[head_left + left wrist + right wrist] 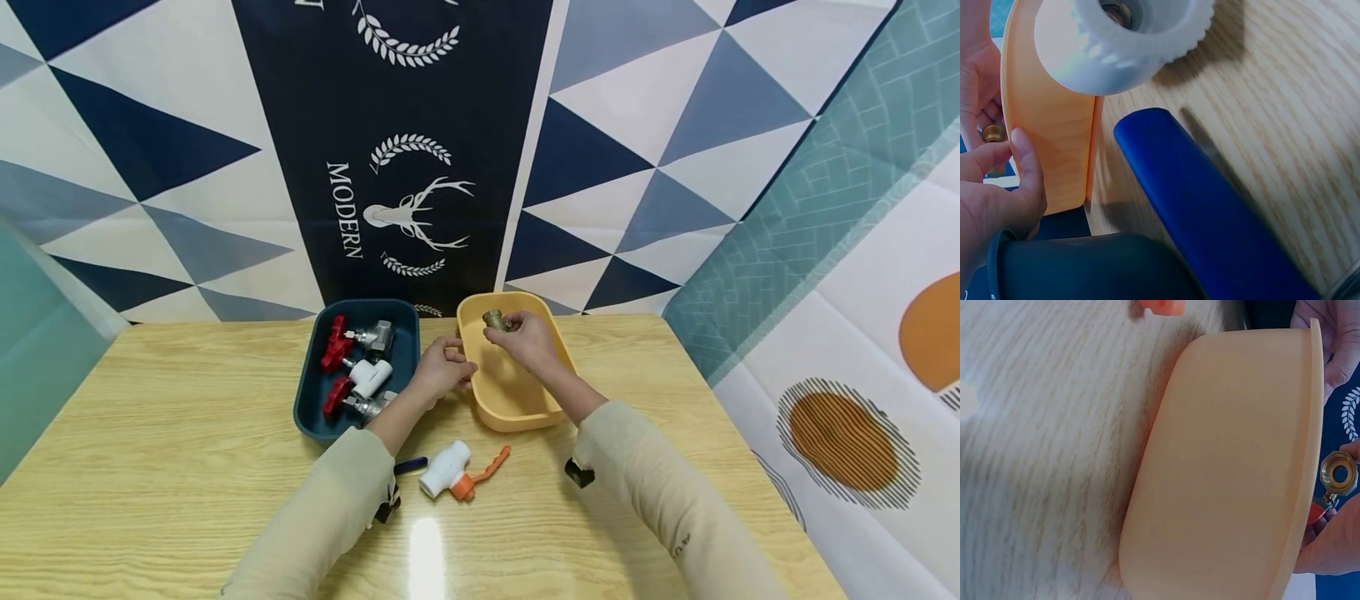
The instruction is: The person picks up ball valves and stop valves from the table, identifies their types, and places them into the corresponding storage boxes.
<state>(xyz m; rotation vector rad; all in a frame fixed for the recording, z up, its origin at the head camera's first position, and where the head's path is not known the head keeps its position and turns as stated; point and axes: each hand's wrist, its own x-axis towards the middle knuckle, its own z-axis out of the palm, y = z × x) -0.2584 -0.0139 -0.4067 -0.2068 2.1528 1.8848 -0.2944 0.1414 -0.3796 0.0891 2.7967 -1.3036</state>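
A blue bin (pixel 406 342) of red-handled valves (pixel 377 336) stood on the table (pixel 150 467). Beside it, the left hand's (pixel 439 368) grip pinched the left rim of a yellow bin (pixel 517 402); the right hand's (pixel 529 340) grip pinched a brass valve (pixel 495 320) above that bin.

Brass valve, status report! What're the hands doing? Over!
Right hand pinching brass valve over yellow tub. Left hand at tub's left rim. Nothing visibly blocking.

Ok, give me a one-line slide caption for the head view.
Right hand holds a brass fitting over the yellow tray, left hand at its rim, red-handled valves in the blue tray.
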